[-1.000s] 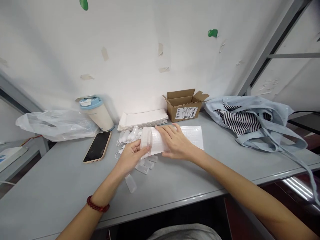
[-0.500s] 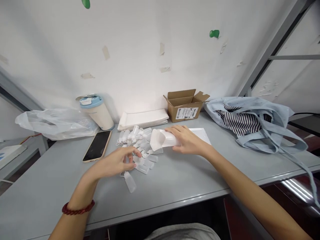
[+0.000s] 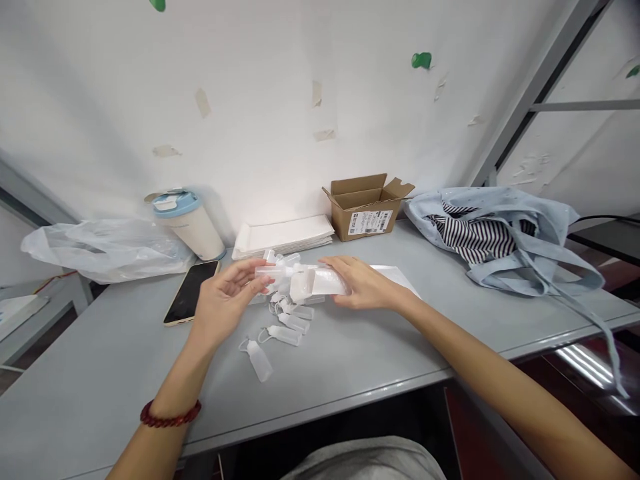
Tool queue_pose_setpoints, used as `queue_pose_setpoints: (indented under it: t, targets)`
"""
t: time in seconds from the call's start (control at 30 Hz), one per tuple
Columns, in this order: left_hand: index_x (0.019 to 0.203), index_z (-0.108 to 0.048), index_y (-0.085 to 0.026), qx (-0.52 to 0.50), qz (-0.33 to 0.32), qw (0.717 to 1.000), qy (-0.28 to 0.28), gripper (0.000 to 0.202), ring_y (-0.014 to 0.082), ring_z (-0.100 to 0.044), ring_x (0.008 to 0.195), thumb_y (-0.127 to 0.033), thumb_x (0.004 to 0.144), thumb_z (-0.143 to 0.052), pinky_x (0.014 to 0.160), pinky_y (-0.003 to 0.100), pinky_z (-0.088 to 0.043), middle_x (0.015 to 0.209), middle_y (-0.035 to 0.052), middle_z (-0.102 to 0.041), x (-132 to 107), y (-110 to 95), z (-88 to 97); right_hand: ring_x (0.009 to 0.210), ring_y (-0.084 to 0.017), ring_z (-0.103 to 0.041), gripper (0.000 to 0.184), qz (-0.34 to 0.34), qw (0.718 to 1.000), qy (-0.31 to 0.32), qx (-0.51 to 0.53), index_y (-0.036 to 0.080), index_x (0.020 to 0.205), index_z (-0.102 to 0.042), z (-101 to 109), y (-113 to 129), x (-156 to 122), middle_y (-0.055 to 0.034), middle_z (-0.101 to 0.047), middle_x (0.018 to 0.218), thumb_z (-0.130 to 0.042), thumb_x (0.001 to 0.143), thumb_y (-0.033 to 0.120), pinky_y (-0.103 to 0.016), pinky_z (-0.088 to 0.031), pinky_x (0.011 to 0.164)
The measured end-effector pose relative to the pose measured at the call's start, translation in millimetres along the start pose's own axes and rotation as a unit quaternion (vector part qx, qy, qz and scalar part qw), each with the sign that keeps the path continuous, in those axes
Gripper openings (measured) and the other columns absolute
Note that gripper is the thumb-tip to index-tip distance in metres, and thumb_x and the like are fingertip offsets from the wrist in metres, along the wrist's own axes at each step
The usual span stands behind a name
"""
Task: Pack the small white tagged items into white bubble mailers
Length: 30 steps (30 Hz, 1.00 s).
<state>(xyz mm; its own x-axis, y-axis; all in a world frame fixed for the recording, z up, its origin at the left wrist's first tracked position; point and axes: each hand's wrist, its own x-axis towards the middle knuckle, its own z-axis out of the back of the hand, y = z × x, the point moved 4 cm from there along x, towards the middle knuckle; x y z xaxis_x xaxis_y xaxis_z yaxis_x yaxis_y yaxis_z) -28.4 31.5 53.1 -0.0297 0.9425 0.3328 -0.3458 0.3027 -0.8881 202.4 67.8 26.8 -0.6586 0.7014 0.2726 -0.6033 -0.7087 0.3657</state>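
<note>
My left hand (image 3: 225, 300) is raised above the grey table (image 3: 125, 360), palm up, its fingers pinched on a small translucent plastic bottle (image 3: 273, 271) held level. My right hand (image 3: 361, 283) grips a white plastic bag (image 3: 320, 283), its open mouth facing left towards the bottle's tip. Several more small bottles (image 3: 285, 327) lie scattered on the table below and between my hands. One of them (image 3: 260, 360) lies apart, nearer to me. A red bead bracelet (image 3: 170, 415) circles my left wrist.
A phone (image 3: 191, 300) lies face up at the left, beside a blue-lidded cup (image 3: 187, 223) and a clear plastic bag (image 3: 100, 247). White sheets (image 3: 285, 235) and an open cardboard box (image 3: 367, 212) stand by the wall. A blue cloth bag (image 3: 505, 240) sprawls at the right.
My left hand let go of the white bag, dropped to the bottle pile, and came up with one bottle. My right hand kept the bag and turned its mouth leftwards.
</note>
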Motion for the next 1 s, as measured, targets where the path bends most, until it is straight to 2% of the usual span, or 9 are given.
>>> queue_pose_setpoints:
  t: [0.1, 0.17, 0.37, 0.47, 0.63, 0.73, 0.8, 0.9, 1.0]
  targets:
    - [0.1, -0.068, -0.016, 0.014, 0.026, 0.999, 0.02, 0.038, 0.0193, -0.066, 0.072, -0.042, 0.074, -0.067, 0.072, 0.034, -0.055, 0.089, 0.0072, -0.072, -1.6, 10.8, -14.4, 0.115, -0.032, -0.048, 0.065, 0.001, 1.0, -0.024, 0.015, 0.016, 0.133, -0.038, 2.2, 2.3, -0.3, -0.0149, -0.051, 0.13, -0.058, 0.072, 0.026, -0.048, -0.04, 0.093]
    - [0.105, -0.066, -0.016, 0.018, 0.02, 0.999, 0.032, 0.04, 0.0211, -0.067, 0.081, -0.043, 0.076, -0.065, 0.075, 0.035, -0.055, 0.096, 0.0083, -0.072, -3.6, 15.9, -24.4, 0.116, -0.031, -0.048, 0.064, 0.004, 0.999, -0.038, 0.022, 0.017, 0.133, -0.037, 3.5, 3.7, -0.5, -0.0145, -0.051, 0.13, -0.059, 0.073, 0.026, -0.047, -0.041, 0.094]
    - [0.089, -0.068, -0.017, 0.015, -0.034, 0.997, -0.061, 0.025, 0.0192, -0.065, 0.085, -0.036, 0.073, -0.069, 0.077, 0.032, -0.055, 0.096, 0.0066, -0.071, -11.0, 15.2, -34.7, 0.11, -0.03, -0.052, 0.059, 0.025, 0.998, -0.057, 0.018, 0.015, 0.127, -0.042, -0.9, 8.4, 0.1, -0.0142, -0.056, 0.123, -0.059, 0.072, 0.024, -0.045, -0.043, 0.09]
    - [0.08, -0.069, -0.018, 0.056, -0.105, 0.991, -0.056, 0.013, 0.0184, -0.064, 0.088, -0.031, 0.079, -0.064, 0.076, 0.03, -0.053, 0.092, 0.0048, -0.07, -13.1, 8.9, -38.0, 0.108, -0.029, -0.052, 0.056, 0.035, 0.997, -0.063, 0.01, 0.015, 0.125, -0.044, -5.2, 12.6, 0.6, -0.014, -0.057, 0.12, -0.059, 0.071, 0.022, -0.043, -0.043, 0.089]
    - [0.081, -0.071, -0.02, 0.158, -0.185, 0.965, 0.102, 0.016, 0.02, -0.059, 0.09, -0.025, 0.084, -0.055, 0.079, 0.033, -0.048, 0.088, 0.0048, -0.071, -13.4, -1.7, -46.8, 0.102, -0.028, -0.054, 0.05, 0.052, 0.997, -0.064, -0.009, 0.015, 0.122, -0.046, -8.3, 16.4, 0.6, -0.0127, -0.059, 0.113, -0.057, 0.073, 0.02, -0.041, -0.043, 0.086]
    - [0.083, -0.07, -0.019, 0.16, -0.104, 0.971, 0.144, 0.02, 0.0185, -0.06, 0.084, -0.031, 0.085, -0.053, 0.073, 0.029, -0.047, 0.087, 0.0042, -0.07, -7.8, -6.1, -29.7, 0.1, -0.027, -0.054, 0.046, 0.05, 0.996, -0.071, -0.006, 0.015, 0.119, -0.047, -4.8, 13.9, 0.8, -0.012, -0.059, 0.112, -0.057, 0.075, 0.022, -0.04, -0.043, 0.085]
    - [0.08, -0.068, -0.02, 0.183, -0.017, 0.959, 0.216, 0.024, 0.0162, -0.058, 0.073, -0.038, 0.084, -0.053, 0.065, 0.026, -0.045, 0.08, 0.0019, -0.068, -6.1, -6.4, -13.5, 0.1, -0.027, -0.054, 0.044, 0.043, 0.996, -0.079, -0.002, 0.016, 0.118, -0.047, -1.2, 11.4, 1.1, -0.0114, -0.059, 0.111, -0.057, 0.076, 0.023, -0.04, -0.043, 0.084]
    - [0.082, -0.067, -0.023, 0.226, 0.085, 0.888, 0.392, 0.022, 0.0142, -0.054, 0.066, -0.043, 0.078, -0.06, 0.06, 0.023, -0.042, 0.072, -0.0015, -0.062, -14.1, -4.1, 7.2, 0.1, -0.027, -0.054, 0.043, 0.037, 0.995, -0.088, 0.001, 0.016, 0.117, -0.048, 3.3, 8.8, 1.3, -0.0113, -0.06, 0.11, -0.057, 0.076, 0.024, -0.04, -0.043, 0.084]
    - [0.093, -0.065, -0.028, 0.272, 0.125, 0.826, 0.478, 0.025, 0.0148, -0.053, 0.073, -0.038, 0.07, -0.068, 0.063, 0.021, -0.042, 0.077, -0.0033, -0.058, -24.3, 0.5, 16.9, 0.101, -0.027, -0.053, 0.042, 0.038, 0.995, -0.091, -0.001, 0.017, 0.117, -0.048, 4.7, 8.2, 1.1, -0.0106, -0.059, 0.111, -0.057, 0.077, 0.024, -0.041, -0.042, 0.086]
